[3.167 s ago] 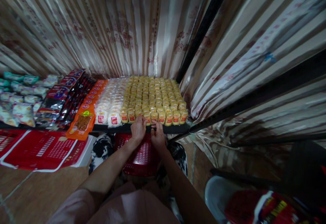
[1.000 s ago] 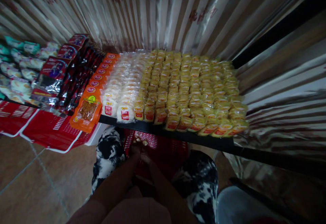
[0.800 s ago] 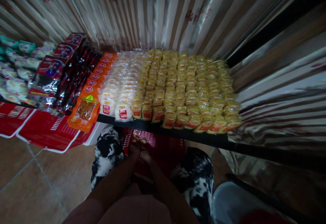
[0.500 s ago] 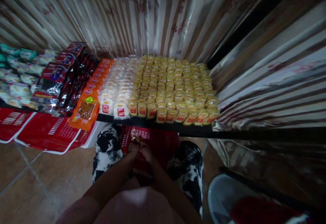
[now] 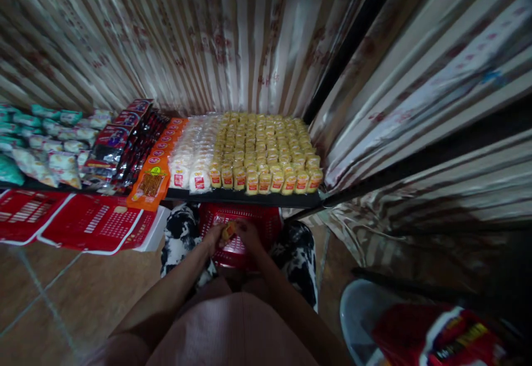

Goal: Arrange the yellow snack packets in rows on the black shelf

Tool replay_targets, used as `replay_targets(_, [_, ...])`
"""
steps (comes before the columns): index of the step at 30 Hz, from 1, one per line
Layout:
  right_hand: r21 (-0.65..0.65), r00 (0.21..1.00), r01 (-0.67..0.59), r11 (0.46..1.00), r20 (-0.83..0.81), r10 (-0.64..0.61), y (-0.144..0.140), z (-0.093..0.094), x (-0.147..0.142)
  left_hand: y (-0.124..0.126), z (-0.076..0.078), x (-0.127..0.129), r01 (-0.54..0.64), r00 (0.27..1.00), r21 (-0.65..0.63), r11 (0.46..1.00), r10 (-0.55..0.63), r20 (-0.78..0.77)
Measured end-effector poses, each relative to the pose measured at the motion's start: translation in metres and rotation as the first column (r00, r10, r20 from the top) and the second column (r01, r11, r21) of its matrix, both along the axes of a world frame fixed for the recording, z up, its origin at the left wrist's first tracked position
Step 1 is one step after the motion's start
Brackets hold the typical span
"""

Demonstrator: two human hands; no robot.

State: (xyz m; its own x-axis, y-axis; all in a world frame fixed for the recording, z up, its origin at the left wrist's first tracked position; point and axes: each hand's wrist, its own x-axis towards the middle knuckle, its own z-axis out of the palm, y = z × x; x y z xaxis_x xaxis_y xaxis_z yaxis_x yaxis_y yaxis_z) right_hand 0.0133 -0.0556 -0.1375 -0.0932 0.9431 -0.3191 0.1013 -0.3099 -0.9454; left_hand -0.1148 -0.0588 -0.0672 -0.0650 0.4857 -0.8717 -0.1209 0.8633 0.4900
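A small yellow-orange wrapped snack packet (image 5: pixel 228 230) is held between my two hands, above a red perforated basket (image 5: pixel 272 223) at my knees. My left hand (image 5: pixel 213 237) grips its left side with the fingers closed. On the other side, my right hand (image 5: pixel 248 234) pinches its right edge. Past the basket, rows of yellow wrapped snack cakes (image 5: pixel 266 155) stand tightly packed on a black shelf (image 5: pixel 249 196). White wrapped rice crackers (image 5: pixel 198 179) adjoin them on the left.
Orange snack pouches (image 5: pixel 152 183), dark red packets (image 5: pixel 108 143) and white pouches (image 5: pixel 64 167) line the shelf leftward. Red baskets (image 5: pixel 89 224) sit below them. Striped curtains (image 5: pixel 249 39) hang behind and to the right. A grey tub (image 5: pixel 361 305) holds a red bag (image 5: pixel 457 335) at lower right.
My hands have moved slightly apart, and the yellow packet between them now shows more clearly. The view has shifted, so the shelf goods sit smaller and more of the red bag appears.
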Motion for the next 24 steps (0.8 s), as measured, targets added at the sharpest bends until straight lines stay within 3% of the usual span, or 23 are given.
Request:
replay_targets(7, [0.076, 0.995, 0.010, 0.997, 0.096, -0.017, -0.002, 0.045, 0.012, -0.007, 0.047, -0.012, 0.011, 0.984, 0.071, 0.997, -0.023, 0.178])
replay_targets(11, [-0.038, 0.996, -0.048, 0.998, -0.083, 0.045, -0.008, 0.073, 0.011, -0.013, 0.065, -0.018, -0.025, 0.936, 0.162, 0.986, -0.034, 0.351])
replay_targets(13, [-0.073, 0.989, -0.054, 0.996, -0.145, 0.043, -0.010, 0.084, 0.011, -0.016, 0.068, -0.019, 0.015, 0.936, 0.225, 0.974, -0.092, 0.339])
replay_targets(16, [-0.020, 0.984, -0.022, 1.000, -0.175, 0.019, -0.009, 0.101, 0.012, -0.018, 0.071, -0.019, 0.156, 0.972, 0.376, 0.913, -0.210, 0.105])
replay_targets(18, [0.063, 0.986, -0.021, 0.998, -0.165, 0.031, -0.007, 0.111, 0.013, -0.016, 0.074, -0.018, 0.279, 0.960, 0.491, 0.825, -0.250, -0.125])
replay_targets(22, [0.221, 0.998, -0.065, 0.973, 0.008, 0.065, -0.001, 0.131, 0.015, -0.009, 0.086, -0.017, 0.548, 0.816, 0.581, 0.602, -0.233, -0.529])
replay_targets(24, [0.284, 0.990, -0.094, 0.954, 0.124, 0.061, 0.003, 0.139, 0.015, -0.006, 0.092, -0.016, 0.614, 0.760, 0.572, 0.544, -0.211, -0.615])
